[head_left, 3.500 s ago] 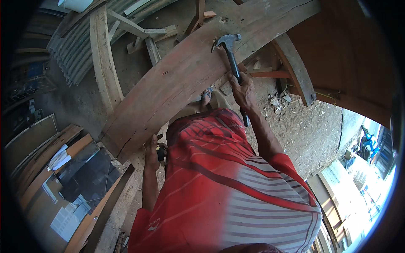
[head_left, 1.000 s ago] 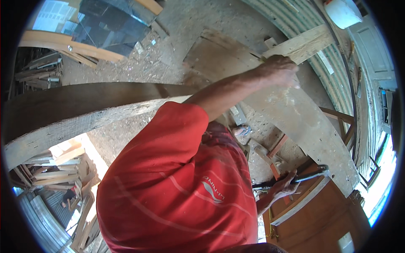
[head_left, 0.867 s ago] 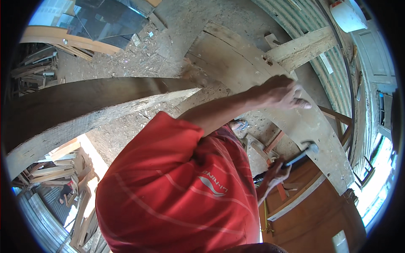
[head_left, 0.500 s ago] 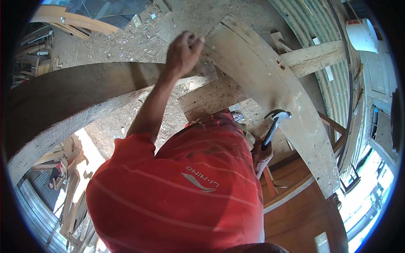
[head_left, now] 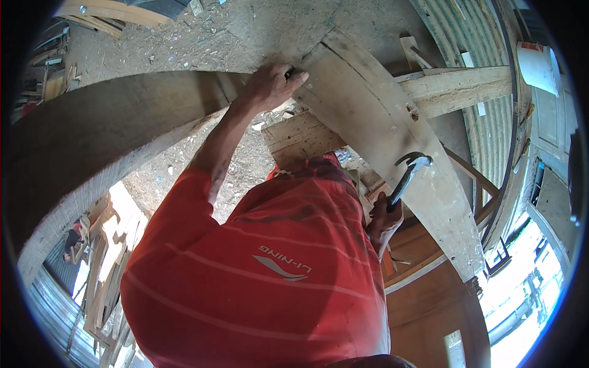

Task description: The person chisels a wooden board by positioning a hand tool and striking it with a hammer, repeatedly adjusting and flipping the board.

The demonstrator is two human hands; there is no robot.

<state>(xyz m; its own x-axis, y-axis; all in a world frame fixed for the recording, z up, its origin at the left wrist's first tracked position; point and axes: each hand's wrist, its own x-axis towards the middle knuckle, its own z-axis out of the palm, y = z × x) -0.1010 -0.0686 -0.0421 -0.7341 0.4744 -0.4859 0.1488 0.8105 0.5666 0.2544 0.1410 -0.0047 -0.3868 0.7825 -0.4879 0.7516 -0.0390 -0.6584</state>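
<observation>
My right hand (head_left: pixel 385 219) is closed around the dark handle of a claw hammer (head_left: pixel 405 179). The hammer's metal head is over the broad curved wooden plank (head_left: pixel 392 129) that slants down to the right. My left hand (head_left: pixel 277 87) is curled, thumb toward the plank's upper left end. It lies where this plank meets a second curved timber (head_left: pixel 141 101), which sweeps off to the left. Whether its fingers hold anything small is hidden. A short wooden board (head_left: pixel 300 138) passes under the joint, close to my body.
A thick wooden beam (head_left: pixel 460 91) runs rightward beneath the plank. Corrugated sheeting (head_left: pixel 491 141) and a white bucket (head_left: pixel 538 67) are at the right. A brown wooden panel (head_left: pixel 429 313) is at lower right. Scrap timber (head_left: pixel 101 288) and another person (head_left: pixel 72 248) appear at lower left.
My left hand has come down to the joint between the timbers. My right hand has moved the hammer slightly up and to the right. The whole view has shifted a little.
</observation>
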